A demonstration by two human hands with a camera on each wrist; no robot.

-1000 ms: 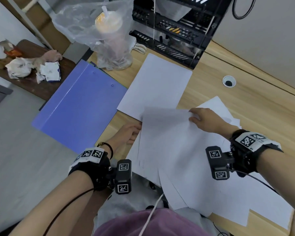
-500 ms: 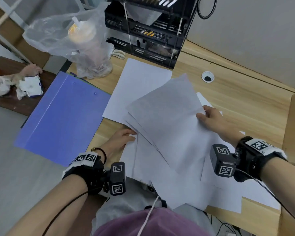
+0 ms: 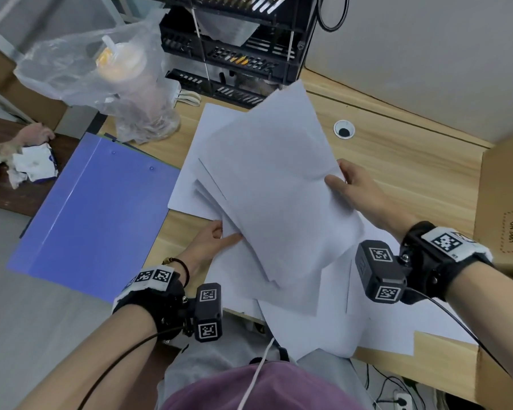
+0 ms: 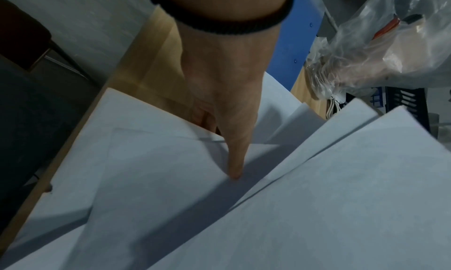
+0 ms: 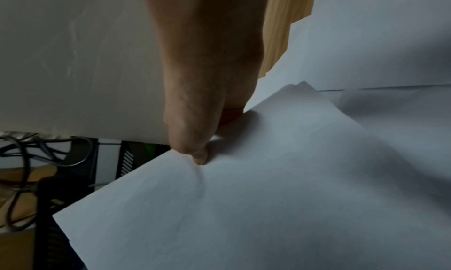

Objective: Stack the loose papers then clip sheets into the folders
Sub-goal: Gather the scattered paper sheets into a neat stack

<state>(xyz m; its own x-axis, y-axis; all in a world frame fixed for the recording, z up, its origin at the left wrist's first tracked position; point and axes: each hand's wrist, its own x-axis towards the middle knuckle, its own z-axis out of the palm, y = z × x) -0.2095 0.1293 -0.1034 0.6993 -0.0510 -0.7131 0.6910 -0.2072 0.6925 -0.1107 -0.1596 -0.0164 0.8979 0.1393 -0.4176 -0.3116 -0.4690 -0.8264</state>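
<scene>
I see light wood desk [image 3: 412, 179] under left fingers [image 3: 231, 238]; grey wall [image 3: 427, 39] beyond right fingers [image 3: 347, 170]; black shelf rack [image 3: 243, 57] ahead of both; grey floor [image 3: 18, 306], dark wooden bench [image 3: 6, 199] off left of left fingers.

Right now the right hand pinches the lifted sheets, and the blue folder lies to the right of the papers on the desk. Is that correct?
No. The blue folder lies to the left of the papers, not the right; the head view shows it. The right hand does pinch the lifted sheets.
</scene>
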